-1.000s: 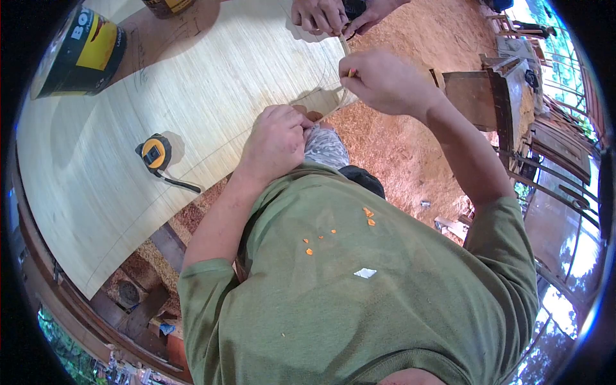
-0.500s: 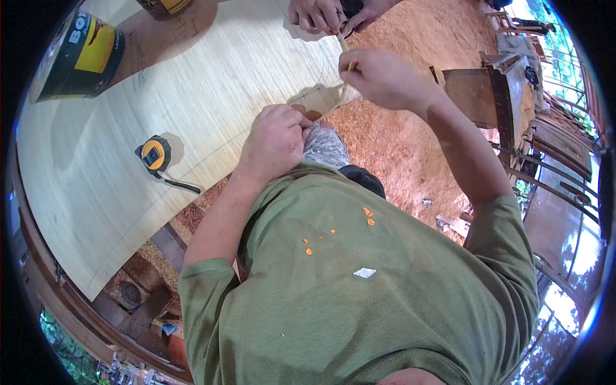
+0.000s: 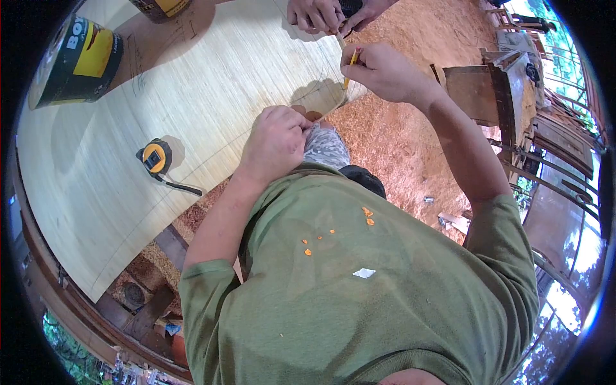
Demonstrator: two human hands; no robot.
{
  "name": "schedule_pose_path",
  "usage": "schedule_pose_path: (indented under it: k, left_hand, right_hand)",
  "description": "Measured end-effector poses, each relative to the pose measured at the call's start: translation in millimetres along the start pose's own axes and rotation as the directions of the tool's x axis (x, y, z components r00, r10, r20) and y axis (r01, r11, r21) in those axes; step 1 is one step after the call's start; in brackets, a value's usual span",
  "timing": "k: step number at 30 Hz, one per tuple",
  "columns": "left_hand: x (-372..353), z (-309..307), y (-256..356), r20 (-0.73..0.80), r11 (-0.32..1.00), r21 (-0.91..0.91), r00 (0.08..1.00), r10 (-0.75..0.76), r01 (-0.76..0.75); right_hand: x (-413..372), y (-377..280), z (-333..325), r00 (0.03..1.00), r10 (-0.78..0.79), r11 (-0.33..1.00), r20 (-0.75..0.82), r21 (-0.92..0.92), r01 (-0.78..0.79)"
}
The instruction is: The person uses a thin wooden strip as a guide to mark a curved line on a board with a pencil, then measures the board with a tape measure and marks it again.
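Observation:
My right hand [image 3: 385, 72] grips a yellow pencil [image 3: 351, 67], its lower end pointing down at the corner of a pale wooden board [image 3: 212, 83]. My left hand [image 3: 276, 140] is closed at the board's near edge, fingers curled in; what they hold is hidden. A thin pencil line runs along the board close to that edge. Past my right hand, another person's hands [image 3: 317, 14] are at the board's far corner, around a dark object [image 3: 350, 6] only partly in view.
A yellow and black tape measure [image 3: 154, 156] lies on the board, its strap near the edge. A dark green and yellow can [image 3: 80, 59] stands at the far left, with a second can [image 3: 160, 8] beyond it. Wood shavings [image 3: 391, 147] cover the floor; a wooden piece [image 3: 471, 96] stands right.
My right hand has shifted slightly up and the pencil has turned more upright, showing more of its length. My left hand and the other person's hands stay nearly in place.

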State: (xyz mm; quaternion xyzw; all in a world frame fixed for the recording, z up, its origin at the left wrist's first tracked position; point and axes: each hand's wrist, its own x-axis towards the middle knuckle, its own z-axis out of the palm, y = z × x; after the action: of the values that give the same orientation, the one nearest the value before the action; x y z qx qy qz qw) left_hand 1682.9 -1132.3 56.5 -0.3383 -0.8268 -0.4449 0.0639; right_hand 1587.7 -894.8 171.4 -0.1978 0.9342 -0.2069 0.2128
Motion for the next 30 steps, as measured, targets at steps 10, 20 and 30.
schedule_pose_path:
  k: [10, 20, 30]
  left_hand:
    - [0, 0, 1, -0.010, 1.000, -0.017, 1.000, -0.014, 0.013]
    - [1, -1, 1, 0.007, 0.999, -0.026, 1.000, -0.027, 0.028]
    - [1, -3, 2, 0.016, 0.999, -0.024, 0.999, -0.035, 0.035]
  right_hand:
    - [-1, 39, 14, 0.990, 0.134, 0.890, 0.045, 0.434, -0.140]
    - [-10, 44, 33, 0.982, 0.162, 0.715, 0.101, 0.673, -0.187]
    - [-16, 42, 41, 0.986, 0.114, 0.642, 0.124, 0.748, -0.168]
